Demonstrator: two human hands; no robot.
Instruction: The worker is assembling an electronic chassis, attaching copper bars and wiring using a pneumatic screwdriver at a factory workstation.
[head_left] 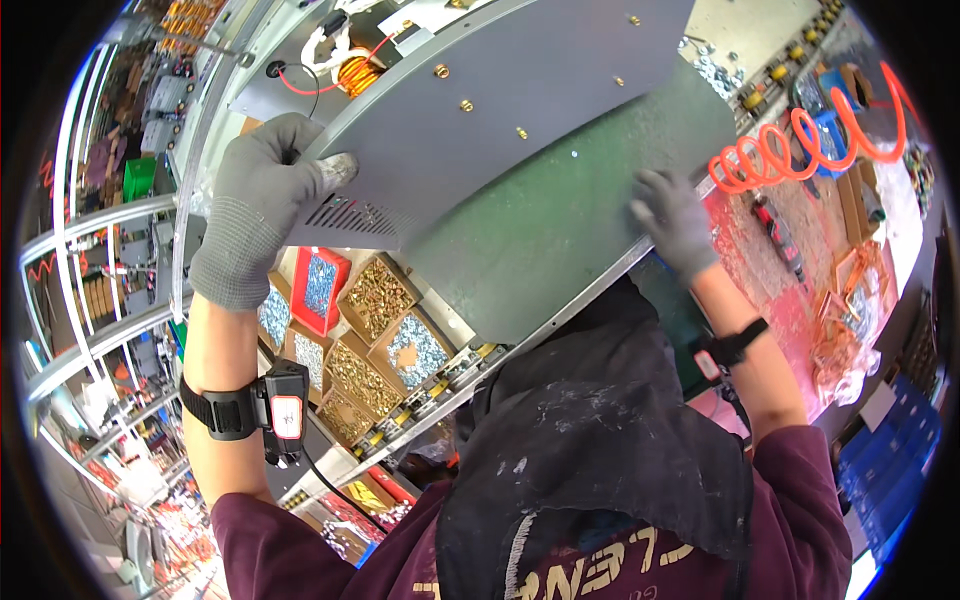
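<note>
My gloved left hand (275, 195) is closed on the left end of a dark grey sheet metal panel (560, 80), thumb on its face. Several brass-coloured fittings (466, 105) stand out from the panel, and a row of slots (350, 213) is cut near the held end. The panel is tilted above a green work surface (530, 240). My gloved right hand (675, 220) hovers at the near right edge of that surface, slightly blurred. Its fingers are apart and nothing shows in them.
Open boxes of small brass (375, 300) and silver fasteners (410, 350) and a red bin (318, 290) stand at left. A coiled orange air hose (800, 150) hangs at right. Beneath it, a red and black power tool (777, 235) lies on a red worn surface (740, 255).
</note>
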